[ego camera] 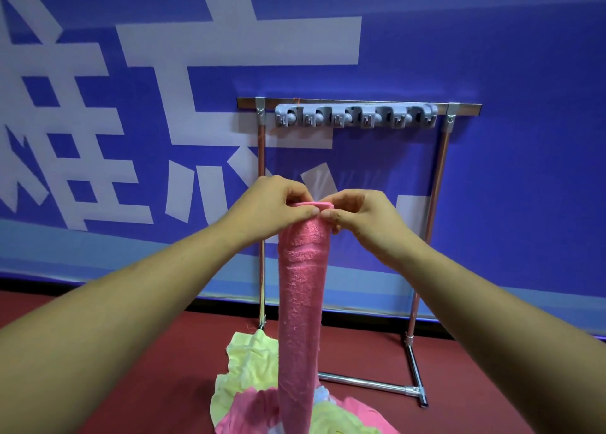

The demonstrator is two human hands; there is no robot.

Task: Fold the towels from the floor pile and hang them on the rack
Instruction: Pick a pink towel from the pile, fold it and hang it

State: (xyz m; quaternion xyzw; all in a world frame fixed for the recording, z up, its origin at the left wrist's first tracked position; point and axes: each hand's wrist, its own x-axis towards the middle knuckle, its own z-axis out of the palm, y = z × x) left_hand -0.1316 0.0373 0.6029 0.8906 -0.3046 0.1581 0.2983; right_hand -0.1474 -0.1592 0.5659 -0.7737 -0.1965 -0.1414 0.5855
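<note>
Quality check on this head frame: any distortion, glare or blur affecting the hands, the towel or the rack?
Head view: wide-angle stretch on the forearms toward the corners; left hand, right hand and pink towel sharp, evenly lit; small highlights on the chrome rack, no washout; floor pile cut off by the bottom edge.

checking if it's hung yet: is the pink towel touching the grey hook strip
Apart. The head view shows a band of blue wall between the hook strip and the pink towel's top edge.
</note>
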